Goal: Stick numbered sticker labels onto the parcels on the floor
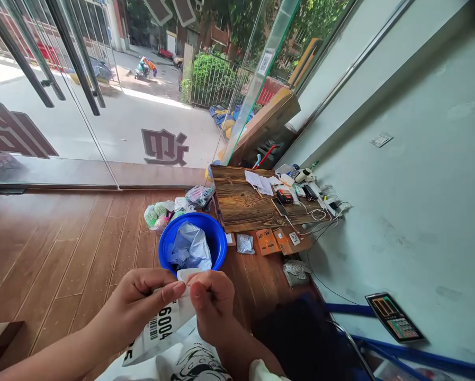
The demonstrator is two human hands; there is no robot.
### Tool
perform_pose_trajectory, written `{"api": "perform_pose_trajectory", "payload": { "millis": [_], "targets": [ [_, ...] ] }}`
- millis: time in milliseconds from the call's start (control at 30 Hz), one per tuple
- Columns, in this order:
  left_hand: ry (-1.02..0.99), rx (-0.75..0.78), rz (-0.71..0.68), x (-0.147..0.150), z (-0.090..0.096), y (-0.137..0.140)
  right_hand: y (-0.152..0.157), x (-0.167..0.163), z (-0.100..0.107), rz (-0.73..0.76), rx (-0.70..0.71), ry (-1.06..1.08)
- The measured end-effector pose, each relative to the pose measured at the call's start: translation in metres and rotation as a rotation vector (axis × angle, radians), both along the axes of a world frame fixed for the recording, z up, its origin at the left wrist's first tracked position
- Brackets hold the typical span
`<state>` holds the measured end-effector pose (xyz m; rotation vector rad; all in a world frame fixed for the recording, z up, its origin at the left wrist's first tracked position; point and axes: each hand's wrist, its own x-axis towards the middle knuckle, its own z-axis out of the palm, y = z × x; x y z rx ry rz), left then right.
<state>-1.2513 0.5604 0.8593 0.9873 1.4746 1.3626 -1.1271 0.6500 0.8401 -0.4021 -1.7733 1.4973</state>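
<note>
My left hand (136, 304) and my right hand (213, 304) both pinch a white printed label (161, 328) with a barcode and the digits 6004, held in front of my body. The fingertips of both hands meet at its top edge. Just beyond my hands a blue plastic basin (213, 235) stands on the wooden floor, with crumpled light blue plastic (189, 247) inside it. A white printed garment or bag (189, 362) lies under my wrists.
A low dark wooden table (241, 206) carries phones, papers, cables and small devices by the white wall. Orange packets (267, 242) and a silver pouch (245, 244) lie on the floor. Bagged items (161, 214) sit behind the basin. Glass doors (102, 106) face the street.
</note>
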Motion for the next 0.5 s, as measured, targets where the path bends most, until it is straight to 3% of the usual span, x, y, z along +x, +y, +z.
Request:
{"api": "perform_pose_trajectory", "payload": {
  "millis": [100,200,267,333,500],
  "targets": [
    [0.179,0.039,-0.054,-0.01,0.005,0.009,0.013,0.004,0.002,0.055,-0.079,-0.056],
    [0.397,0.069,-0.136,-0.026,0.01,0.025,0.035,0.003,0.007,0.294,-0.127,-0.205],
    [0.452,0.073,-0.153,-0.031,0.011,0.037,0.046,0.001,0.009,0.363,-0.133,-0.23],
    [0.384,0.033,-0.126,-0.03,0.011,0.048,0.051,-0.001,0.009,0.283,-0.133,-0.167],
    [-0.064,-0.093,-0.049,-0.006,0.017,0.064,0.042,0.0,0.0,0.059,-0.199,0.033]
  ]
}}
